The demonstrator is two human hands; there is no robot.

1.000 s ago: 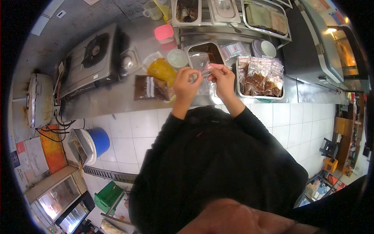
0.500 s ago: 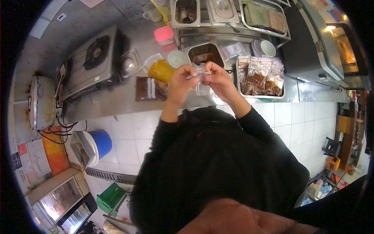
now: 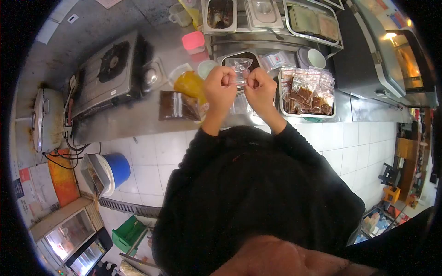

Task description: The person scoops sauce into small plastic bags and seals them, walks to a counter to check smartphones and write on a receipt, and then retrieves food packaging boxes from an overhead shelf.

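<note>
A small clear plastic zip bag [image 3: 240, 69] is stretched between my two hands, with no filling visible in it. My left hand [image 3: 220, 87] pinches one side and my right hand [image 3: 260, 89] pinches the other, both with fingers curled in. Behind the bag, partly covered by it, sits a metal pan [image 3: 254, 56] of dark brown sauce. More clear bags [image 3: 240, 106] lie on the counter below my hands. To the right, a white-rimmed tray [image 3: 307, 115] holds many small bags filled with brown sauce [image 3: 304, 92].
Left of my hands lie a large bag of brown sauce [image 3: 177, 106] and a yellow bag [image 3: 188, 83]. A pink-lidded tub [image 3: 194, 42], a pale green bowl [image 3: 207, 68] and stacked white bowls [image 3: 316, 59] stand farther back. A gas stove [image 3: 108, 69] is at far left.
Both hands have turned so the knuckles face each other, and the clear bag now stands upright, spread flat between them. Loose bags beneath show more.
</note>
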